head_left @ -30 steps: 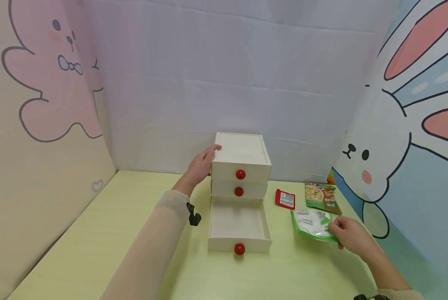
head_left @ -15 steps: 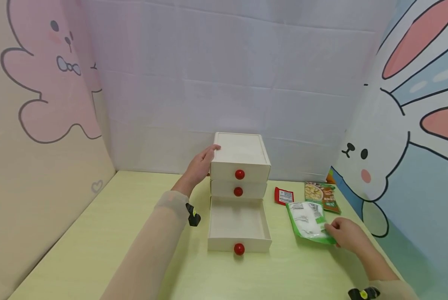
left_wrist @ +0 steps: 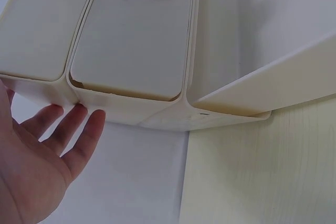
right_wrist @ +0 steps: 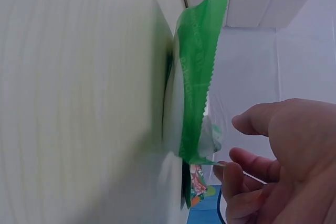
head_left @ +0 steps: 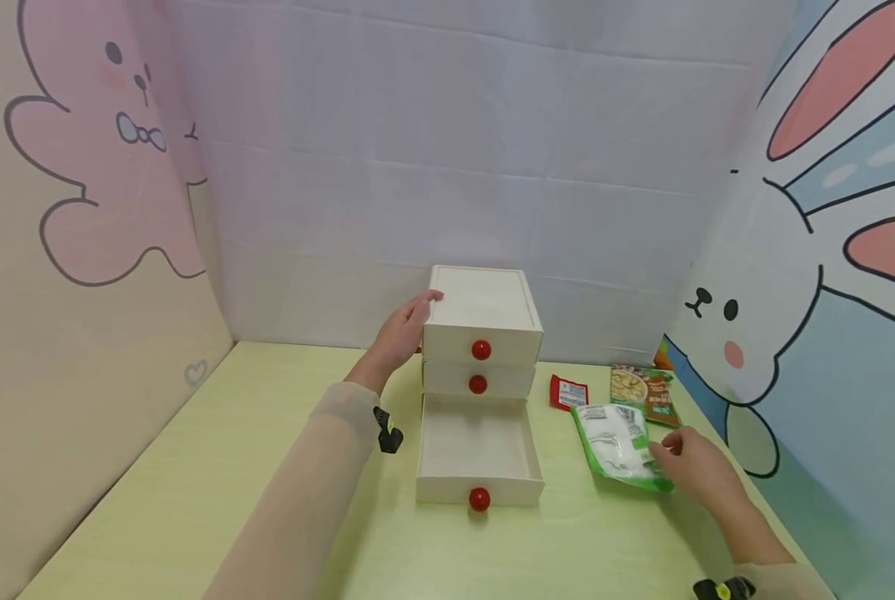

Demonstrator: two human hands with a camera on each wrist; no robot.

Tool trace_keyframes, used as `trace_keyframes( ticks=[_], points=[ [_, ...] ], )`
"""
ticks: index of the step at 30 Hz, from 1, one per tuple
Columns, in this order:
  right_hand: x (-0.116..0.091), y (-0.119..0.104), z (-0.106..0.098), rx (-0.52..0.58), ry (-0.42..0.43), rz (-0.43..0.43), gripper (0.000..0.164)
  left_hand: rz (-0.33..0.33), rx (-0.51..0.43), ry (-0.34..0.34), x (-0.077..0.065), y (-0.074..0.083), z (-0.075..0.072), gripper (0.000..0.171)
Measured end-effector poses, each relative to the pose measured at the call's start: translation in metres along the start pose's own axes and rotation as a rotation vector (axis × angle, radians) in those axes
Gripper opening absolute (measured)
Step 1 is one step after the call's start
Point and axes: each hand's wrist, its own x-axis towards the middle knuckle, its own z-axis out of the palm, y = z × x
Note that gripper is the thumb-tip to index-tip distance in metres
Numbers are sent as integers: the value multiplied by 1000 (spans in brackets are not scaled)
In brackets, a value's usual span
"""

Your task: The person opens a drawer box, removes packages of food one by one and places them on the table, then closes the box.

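My left hand (head_left: 398, 337) rests against the left side of a small white drawer cabinet (head_left: 485, 296), its fingertips at the top edge. In the left wrist view several fingers (left_wrist: 86, 135) touch the cabinet's side wall. The cabinet's bottom drawer (head_left: 473, 442) is pulled out and holds nothing visible. To the right, a green-and-white snack bag (head_left: 612, 442) lies on the table. My right hand (head_left: 695, 467) is at its near right corner. In the right wrist view the thumb stands apart from the fingers, and the bag's green edge (right_wrist: 197, 87) meets the fingertips without being pinched.
A small red packet (head_left: 570, 392) lies behind the bag, near the cabinet. A green-and-brown food packet (head_left: 646, 393) is at the back right, partly covered by the bag. The right printed wall (head_left: 747, 333) stands close to my right hand. Red knobs stick out from the drawers.
The snack bag has swung round and settled lower on the table, its far end shifted left. My right thumb and fingers have parted from its corner. The left hand stays put.
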Motion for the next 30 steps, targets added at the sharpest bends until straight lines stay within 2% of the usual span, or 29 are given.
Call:
trace_keyframes(
  ticks=[5, 14, 24, 30],
  points=[
    [-2, -19, -3, 16, 79, -60, 48, 5, 6, 1, 0, 1, 0, 52],
    [-20, -69, 4, 79, 87, -164, 49, 4, -2, -1, 1, 0, 0, 53],
    [-44, -120, 22, 143, 29, -335, 39, -5, -8, 7, 0, 0, 1, 52],
    [-61, -144, 32, 199, -40, -382, 34, -8, -9, 8, -1, 1, 2, 51]
  ],
)
